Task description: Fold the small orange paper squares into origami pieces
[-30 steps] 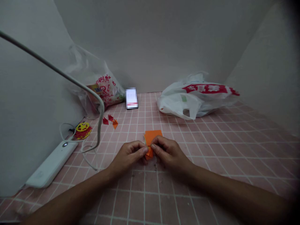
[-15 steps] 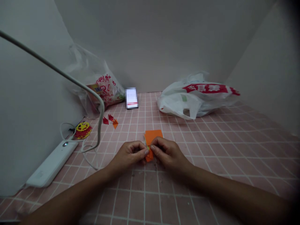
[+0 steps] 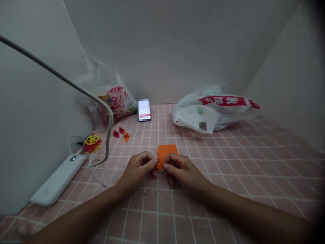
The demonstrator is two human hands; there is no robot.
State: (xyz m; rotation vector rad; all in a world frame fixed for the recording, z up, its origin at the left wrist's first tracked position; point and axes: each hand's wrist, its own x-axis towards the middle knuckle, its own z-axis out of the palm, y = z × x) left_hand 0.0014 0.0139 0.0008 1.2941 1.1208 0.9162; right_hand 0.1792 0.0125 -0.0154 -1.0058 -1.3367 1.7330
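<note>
A small folded piece of orange paper (image 3: 159,166) is between my two hands, its shape partly covered by fingers. My left hand (image 3: 142,166) pinches its left side with thumb and index finger. My right hand (image 3: 181,166) is closed in a pinch at its right edge, thumb against the bent index finger. A tiny yellowish bit shows beneath the fingertips, too small to name. Just behind my hands lies a flat orange paper square (image 3: 168,151), its lower right corner hidden by my right hand.
Small folded red paper pieces (image 3: 116,134) and a folded orange piece (image 3: 126,137) lie left. Beyond are a lit phone (image 3: 144,110), a clear plastic bag (image 3: 119,98) and a white bag (image 3: 193,113). A power strip (image 3: 59,179), yellow-red cutouts (image 3: 91,144) and a cable (image 3: 111,125) are left.
The small orange piece has turned and shifted slightly left between my fingers. My right fingertips have moved a little lower. The whole view has tipped slightly.
</note>
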